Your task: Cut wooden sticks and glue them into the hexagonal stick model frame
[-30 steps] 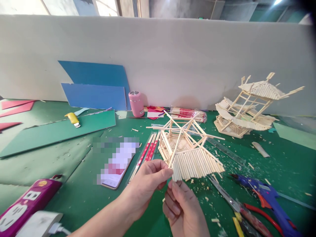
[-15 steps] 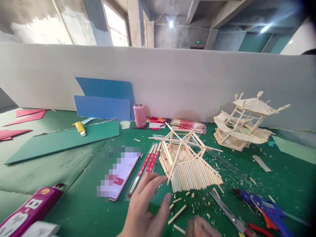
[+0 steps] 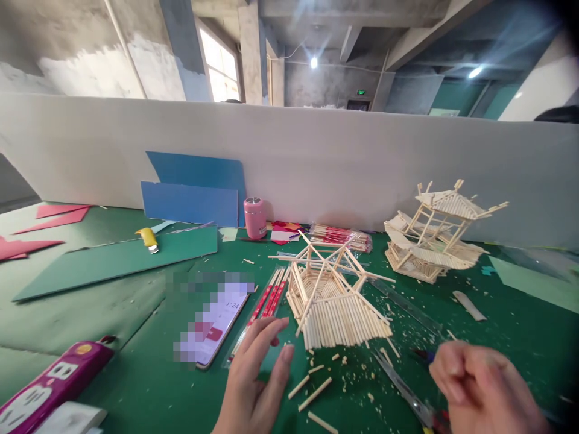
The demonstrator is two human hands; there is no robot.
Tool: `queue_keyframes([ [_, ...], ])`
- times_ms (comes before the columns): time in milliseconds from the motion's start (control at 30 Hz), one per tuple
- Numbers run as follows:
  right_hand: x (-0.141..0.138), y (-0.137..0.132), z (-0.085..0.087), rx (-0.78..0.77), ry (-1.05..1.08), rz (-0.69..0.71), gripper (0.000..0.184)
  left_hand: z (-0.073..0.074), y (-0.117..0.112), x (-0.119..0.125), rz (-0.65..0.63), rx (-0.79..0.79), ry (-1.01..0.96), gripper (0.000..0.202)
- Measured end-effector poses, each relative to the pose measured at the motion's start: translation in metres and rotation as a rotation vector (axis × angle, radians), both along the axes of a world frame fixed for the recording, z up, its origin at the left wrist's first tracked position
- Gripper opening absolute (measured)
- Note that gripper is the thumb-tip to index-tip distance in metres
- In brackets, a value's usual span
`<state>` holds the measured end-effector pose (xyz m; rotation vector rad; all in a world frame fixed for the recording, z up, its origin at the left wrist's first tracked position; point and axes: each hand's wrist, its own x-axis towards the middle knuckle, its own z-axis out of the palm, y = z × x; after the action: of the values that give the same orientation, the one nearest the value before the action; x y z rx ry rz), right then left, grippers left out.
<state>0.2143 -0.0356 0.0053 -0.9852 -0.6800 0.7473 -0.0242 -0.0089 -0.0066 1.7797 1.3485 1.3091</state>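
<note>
My left hand has its fingers apart and holds nothing, just in front of a frame of thin wooden sticks with a slatted sloping side. My right hand, slightly blurred, is closed, fingers curled, over the blue glue gun. Only the gun's front end shows; whether the fingers grip it or something small is hidden. Scissors lie open-bladed just left of that hand. Between my hands are several loose cut sticks and crumbs of wood.
A finished-looking stick pavilion stands at the back right. Packed sticks lie beside a phone. A pink flask, a yellow cutter, a green board and a purple power strip are on the table.
My right hand has moved right, from the bottom middle to over the glue gun. My left hand has stayed open near the frame. The view has shifted slightly.
</note>
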Motion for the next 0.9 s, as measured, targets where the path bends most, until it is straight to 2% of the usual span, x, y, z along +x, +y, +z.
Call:
queue_keyframes([
  [167, 0.004, 0.031, 0.010, -0.017, 0.012, -0.018, 0.022, 0.011, 0.015, 0.001, 0.010, -0.319, -0.210, 0.035],
  [267, 0.000, 0.043, 0.009, 0.009, -0.042, -0.027, 0.020, 0.015, 0.030, 0.009, -0.006, -0.411, -0.407, 0.038],
  [367, -0.003, 0.050, 0.004, -0.017, -0.064, -0.015, 0.020, 0.016, 0.047, 0.019, 0.009, -0.439, -0.554, 0.037],
  [533, -0.004, 0.054, -0.007, -0.100, -0.080, 0.022, 0.022, 0.014, 0.068, 0.031, -0.008, -0.454, -0.612, 0.036],
  [667, -0.005, 0.054, -0.012, -0.160, -0.075, 0.088, 0.027, 0.012, 0.075, 0.033, -0.034, -0.463, -0.645, 0.036],
  [900, -0.010, 0.048, -0.010, -0.211, -0.035, 0.162, 0.027, 0.013, 0.081, 0.033, -0.086, -0.477, -0.650, 0.026],
])
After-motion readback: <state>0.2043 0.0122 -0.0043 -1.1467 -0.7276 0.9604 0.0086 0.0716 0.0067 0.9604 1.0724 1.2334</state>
